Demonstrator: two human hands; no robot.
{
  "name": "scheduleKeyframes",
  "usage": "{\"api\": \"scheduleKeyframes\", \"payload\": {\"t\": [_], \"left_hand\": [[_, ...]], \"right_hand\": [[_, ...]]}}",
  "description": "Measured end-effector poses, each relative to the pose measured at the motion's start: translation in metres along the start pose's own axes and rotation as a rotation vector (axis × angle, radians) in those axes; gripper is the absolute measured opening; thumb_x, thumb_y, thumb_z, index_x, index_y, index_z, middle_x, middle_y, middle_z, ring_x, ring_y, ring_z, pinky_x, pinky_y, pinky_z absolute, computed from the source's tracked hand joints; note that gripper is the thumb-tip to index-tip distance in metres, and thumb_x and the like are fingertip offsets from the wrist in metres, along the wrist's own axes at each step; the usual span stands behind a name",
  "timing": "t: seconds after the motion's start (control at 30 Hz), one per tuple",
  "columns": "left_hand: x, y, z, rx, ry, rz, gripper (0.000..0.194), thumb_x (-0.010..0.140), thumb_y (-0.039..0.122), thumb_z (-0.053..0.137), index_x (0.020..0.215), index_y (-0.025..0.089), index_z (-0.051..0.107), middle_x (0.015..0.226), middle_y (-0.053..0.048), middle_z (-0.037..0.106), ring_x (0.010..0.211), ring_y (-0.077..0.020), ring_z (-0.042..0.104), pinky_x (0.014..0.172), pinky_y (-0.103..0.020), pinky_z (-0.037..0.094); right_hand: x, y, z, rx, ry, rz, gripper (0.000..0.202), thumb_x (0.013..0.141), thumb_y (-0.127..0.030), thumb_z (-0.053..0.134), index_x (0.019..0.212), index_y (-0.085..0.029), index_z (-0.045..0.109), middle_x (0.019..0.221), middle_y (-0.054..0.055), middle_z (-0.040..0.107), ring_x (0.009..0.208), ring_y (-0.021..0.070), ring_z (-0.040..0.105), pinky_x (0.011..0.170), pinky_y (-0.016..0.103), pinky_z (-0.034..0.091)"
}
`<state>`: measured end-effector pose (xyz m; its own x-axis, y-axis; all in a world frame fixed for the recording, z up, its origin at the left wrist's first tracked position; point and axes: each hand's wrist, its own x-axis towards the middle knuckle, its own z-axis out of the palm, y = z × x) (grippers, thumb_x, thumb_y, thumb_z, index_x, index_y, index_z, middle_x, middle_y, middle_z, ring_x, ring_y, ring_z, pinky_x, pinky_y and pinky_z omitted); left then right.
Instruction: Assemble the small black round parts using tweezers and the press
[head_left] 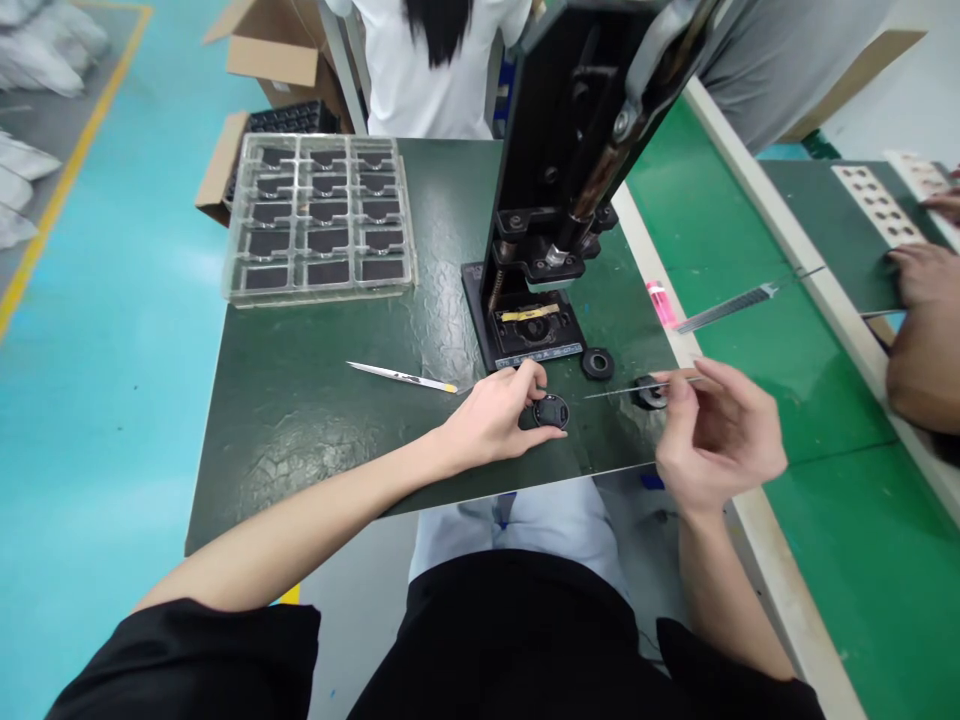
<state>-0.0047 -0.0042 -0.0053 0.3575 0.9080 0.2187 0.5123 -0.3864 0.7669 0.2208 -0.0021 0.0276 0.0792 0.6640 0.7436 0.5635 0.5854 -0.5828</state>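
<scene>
My left hand (499, 410) rests on the dark green table, its thumb and fingers closed around the edge of a small round black part (551, 411). Between the thumb and fingers of my right hand (716, 435) is a thin pointed metal tool (619, 391), its tip directed left toward the round part but apart from it. Whether the tool has two prongs I cannot tell. Beneath it sits a black round piece (649, 393), partly covered by my fingers. A black ring (598, 363) lies in front of the hand press (534, 325).
A slim white pointed tool (401, 377) lies left of my left hand. The clear compartment tray (319, 215) holds several dark pieces. Right of the table runs a green conveyor (817, 480) with a grey strip (724, 308). A co-worker's hands (926, 275) are beyond it.
</scene>
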Motion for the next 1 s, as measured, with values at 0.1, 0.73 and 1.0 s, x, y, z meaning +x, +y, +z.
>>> {"api": "scheduleKeyframes", "payload": {"t": [0.1, 0.73, 1.0], "left_hand": [[0.0, 0.001, 0.0, 0.01, -0.005, 0.004, 0.059, 0.075, 0.046, 0.09, 0.104, 0.023, 0.043, 0.094, -0.001, 0.07, 0.085, -0.0193, 0.071, 0.077, -0.031, 0.057], [0.0, -0.001, 0.001, -0.029, -0.008, 0.04, 0.056, 0.079, 0.042, 0.087, 0.108, 0.023, 0.043, 0.096, -0.001, 0.068, 0.088, -0.0198, 0.071, 0.076, -0.031, 0.056], [0.001, -0.003, 0.002, -0.014, -0.003, 0.035, 0.057, 0.078, 0.044, 0.088, 0.107, 0.023, 0.043, 0.094, -0.001, 0.068, 0.086, -0.02, 0.071, 0.076, -0.032, 0.057]], "right_hand": [[-0.003, 0.009, -0.011, -0.139, -0.16, -0.061, 0.046, 0.092, -0.016, 0.069, 0.137, -0.025, 0.063, 0.099, 0.006, 0.076, 0.085, 0.0213, 0.075, 0.08, 0.04, 0.062], [-0.016, -0.014, 0.044, 0.378, -0.226, 0.38, 0.008, 0.091, -0.026, 0.076, 0.089, -0.019, 0.072, 0.094, 0.004, 0.081, 0.081, 0.0186, 0.08, 0.077, 0.029, 0.067], [0.004, -0.011, 0.016, -0.016, -0.219, 0.031, 0.022, 0.101, -0.019, 0.058, 0.117, -0.023, 0.073, 0.086, 0.003, 0.075, 0.072, 0.0149, 0.071, 0.071, 0.031, 0.059]]}}
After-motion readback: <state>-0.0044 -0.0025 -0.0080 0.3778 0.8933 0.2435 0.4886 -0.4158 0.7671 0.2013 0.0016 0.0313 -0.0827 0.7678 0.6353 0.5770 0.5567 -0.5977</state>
